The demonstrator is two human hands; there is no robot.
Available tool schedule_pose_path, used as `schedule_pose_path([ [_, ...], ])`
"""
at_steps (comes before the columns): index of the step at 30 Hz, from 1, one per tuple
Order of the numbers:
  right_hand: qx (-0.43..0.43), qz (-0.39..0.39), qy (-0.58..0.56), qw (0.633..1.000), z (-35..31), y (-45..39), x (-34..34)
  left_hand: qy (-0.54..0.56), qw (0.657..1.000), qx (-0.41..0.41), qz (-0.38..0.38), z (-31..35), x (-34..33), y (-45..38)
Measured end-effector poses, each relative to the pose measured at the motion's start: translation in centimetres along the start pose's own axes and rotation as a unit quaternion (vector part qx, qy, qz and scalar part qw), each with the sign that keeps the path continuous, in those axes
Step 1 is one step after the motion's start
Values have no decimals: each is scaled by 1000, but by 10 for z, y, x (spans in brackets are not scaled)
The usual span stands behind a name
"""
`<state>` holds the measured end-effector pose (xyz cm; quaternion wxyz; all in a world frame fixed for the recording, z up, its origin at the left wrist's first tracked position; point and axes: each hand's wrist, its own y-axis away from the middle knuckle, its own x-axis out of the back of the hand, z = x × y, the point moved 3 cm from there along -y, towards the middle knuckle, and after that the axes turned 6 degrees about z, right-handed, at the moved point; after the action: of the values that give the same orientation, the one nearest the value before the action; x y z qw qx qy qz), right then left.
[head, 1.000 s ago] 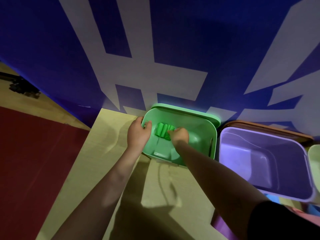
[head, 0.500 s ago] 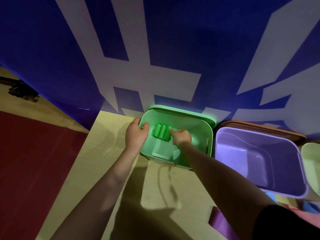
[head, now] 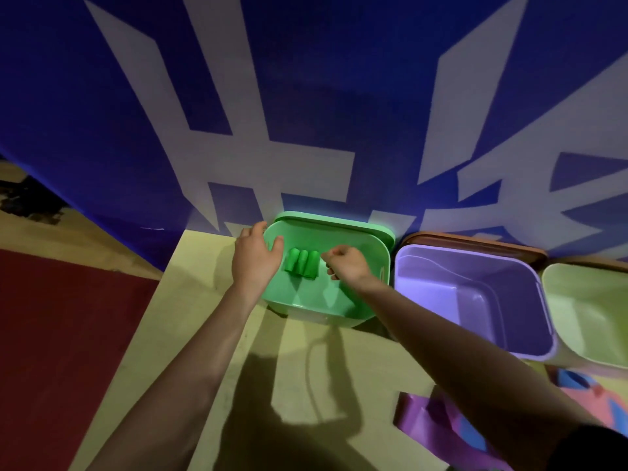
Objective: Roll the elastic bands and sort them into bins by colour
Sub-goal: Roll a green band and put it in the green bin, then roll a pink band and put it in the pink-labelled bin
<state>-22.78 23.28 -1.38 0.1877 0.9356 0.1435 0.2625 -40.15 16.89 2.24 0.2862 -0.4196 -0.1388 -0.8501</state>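
Three rolled green bands (head: 302, 264) lie side by side on the floor of the green bin (head: 360, 241) at the table's far edge. My left hand (head: 255, 260) holds the bin's left rim, thumb inside and fingers outside. Just right of the rolls, my right hand (head: 346, 266) hovers inside the bin with fingers curled and nothing in it. A flat purple band (head: 424, 414) lies on the table near my right arm.
Right of the green bin stands a purple bin (head: 472, 250), then a pale green bin (head: 584, 321). Blue and pink bands (head: 577, 380) lie at the lower right. A blue-and-white wall rises behind the bins. The yellow table (head: 204, 300) ends at the left above a red floor.
My right hand has let go of the green rolls and drawn back to the right. The rolls now lie free in the bin. My left hand stays on the rim.
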Motion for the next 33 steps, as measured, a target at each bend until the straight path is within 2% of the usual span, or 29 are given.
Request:
schedule_pose_path([
  [3, 71, 16, -79, 994, -15, 38, 34, 3, 999, -23, 26, 33, 19, 20],
  [6, 108, 47, -142, 983, -10, 81, 81, 105, 990, -91, 5, 80, 30, 65],
  [10, 116, 111, -199, 967, 21, 142, 148, 209, 960, -122, -141, 136, 18, 140],
  [14, 89, 170, -213, 958, 81, 206, 205, 261, 913, -86, -300, 155, -6, 221],
  [18, 61, 217, -189, 956, 143, 262, 244, 258, 888, -37, -378, 155, -34, 283],
  [21, 32, 220, -174, 959, 190, 292, 258, 225, 891, -28, -393, 152, -60, 313],
  [26, -21, 181, -99, 978, 259, 310, 261, 160, 907, -20, -389, 133, -107, 344],
  [33, -41, 160, 36, 986, 307, 280, 268, 71, 940, -44, -331, 134, -160, 362],
])
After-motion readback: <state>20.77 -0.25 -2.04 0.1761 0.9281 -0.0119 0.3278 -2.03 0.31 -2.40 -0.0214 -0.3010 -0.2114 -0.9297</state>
